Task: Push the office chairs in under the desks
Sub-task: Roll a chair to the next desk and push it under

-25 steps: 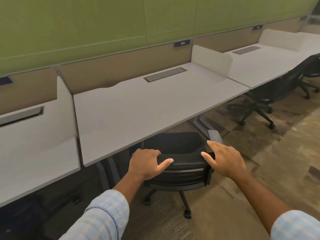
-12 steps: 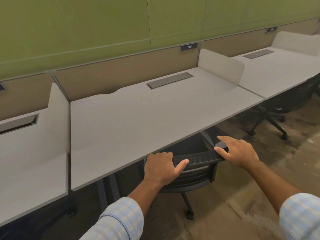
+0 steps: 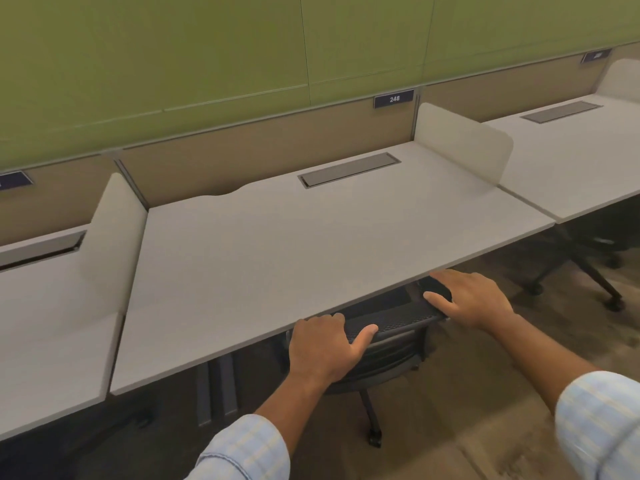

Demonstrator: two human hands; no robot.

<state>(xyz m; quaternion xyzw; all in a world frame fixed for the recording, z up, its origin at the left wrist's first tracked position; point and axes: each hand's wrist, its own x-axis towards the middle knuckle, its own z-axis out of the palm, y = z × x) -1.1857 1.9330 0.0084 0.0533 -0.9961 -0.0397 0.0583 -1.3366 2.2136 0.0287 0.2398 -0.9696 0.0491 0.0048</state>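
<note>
Since the earlier frame the black office chair [image 3: 388, 344] has rolled further in, and most of its seat is now hidden under the grey desk [image 3: 311, 244]; only the top of its mesh backrest, part of the back and one caster show below the desk's front edge. My left hand [image 3: 323, 348] curls over the left end of the backrest's top rim, fingers wrapped over it and thumb lying along the mesh. My right hand [image 3: 474, 299] rests flatter on the right end, fingers spread and only loosely bent, pressing rather than gripping. Both my sleeves are pale blue check. Under the next desk to the right stands another chair [image 3: 585, 268], mostly hidden.
</note>
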